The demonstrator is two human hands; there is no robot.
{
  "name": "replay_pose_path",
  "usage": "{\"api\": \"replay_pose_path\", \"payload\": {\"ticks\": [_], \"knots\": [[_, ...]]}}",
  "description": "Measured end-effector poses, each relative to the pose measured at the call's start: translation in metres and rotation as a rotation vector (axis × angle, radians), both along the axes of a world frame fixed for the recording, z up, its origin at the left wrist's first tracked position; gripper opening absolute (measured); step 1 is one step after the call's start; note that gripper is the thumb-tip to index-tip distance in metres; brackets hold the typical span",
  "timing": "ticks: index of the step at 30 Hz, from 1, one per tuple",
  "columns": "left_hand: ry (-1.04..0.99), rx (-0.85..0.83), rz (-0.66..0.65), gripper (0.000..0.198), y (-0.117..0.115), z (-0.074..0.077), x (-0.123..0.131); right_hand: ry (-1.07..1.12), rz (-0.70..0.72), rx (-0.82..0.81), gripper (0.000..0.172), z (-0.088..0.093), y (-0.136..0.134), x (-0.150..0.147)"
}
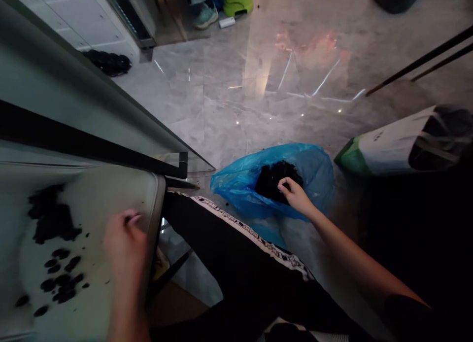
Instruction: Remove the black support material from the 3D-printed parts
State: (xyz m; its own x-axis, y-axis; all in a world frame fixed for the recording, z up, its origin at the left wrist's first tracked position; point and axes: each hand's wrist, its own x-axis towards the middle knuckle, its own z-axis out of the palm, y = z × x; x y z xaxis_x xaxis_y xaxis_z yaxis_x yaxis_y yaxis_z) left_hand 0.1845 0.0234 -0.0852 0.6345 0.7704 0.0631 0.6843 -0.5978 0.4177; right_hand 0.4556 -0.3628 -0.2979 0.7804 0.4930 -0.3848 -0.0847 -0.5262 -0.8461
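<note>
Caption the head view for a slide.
Right hand reaches into a blue bag of black material on the floor; left hand rests on a white tray scattered with dark pieces.

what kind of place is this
Probably an indoor shop or workroom: glossy tiled floor, a metal tray of small dark pieces, and a blue plastic bag of dark material on the floor.

Left hand (125,243) lies knuckles-up; right hand (295,195) reaches down, fingers (284,185) curled.

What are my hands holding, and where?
Left hand rests on the tray, holding nothing. Right hand touches the black clump in the blue bag; grip unclear.
</note>
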Motion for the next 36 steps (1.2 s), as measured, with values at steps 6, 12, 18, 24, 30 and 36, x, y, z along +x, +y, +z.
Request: {"api": "replay_pose_path", "payload": {"ticks": [6, 12, 18, 24, 30, 36], "knots": [[0.076, -0.477, -0.560, 0.015, -0.144, -0.076, 0.186, 0.055, -0.110, 0.052, 0.041, -0.018, -0.004, 0.011], [0.319, -0.704, -0.594, 0.039, -0.222, -0.179, 0.250, 0.129, -0.180, -0.035, 0.042, -0.049, 0.001, 0.017], [0.521, -0.763, -0.566, 0.040, -0.234, -0.226, 0.223, 0.154, -0.207, -0.174, 0.041, -0.072, -0.002, 0.007], [0.601, -0.679, -0.504, 0.041, -0.230, -0.238, 0.227, 0.046, -0.255, -0.319, 0.040, -0.083, -0.006, 0.000], [0.557, -0.650, -0.510, 0.040, -0.233, -0.240, 0.222, 0.016, -0.240, -0.390, 0.043, -0.093, -0.008, -0.003], [0.527, -0.704, -0.529, 0.042, -0.234, -0.244, 0.224, -0.043, -0.211, -0.386, 0.041, -0.095, -0.005, -0.003]]}}
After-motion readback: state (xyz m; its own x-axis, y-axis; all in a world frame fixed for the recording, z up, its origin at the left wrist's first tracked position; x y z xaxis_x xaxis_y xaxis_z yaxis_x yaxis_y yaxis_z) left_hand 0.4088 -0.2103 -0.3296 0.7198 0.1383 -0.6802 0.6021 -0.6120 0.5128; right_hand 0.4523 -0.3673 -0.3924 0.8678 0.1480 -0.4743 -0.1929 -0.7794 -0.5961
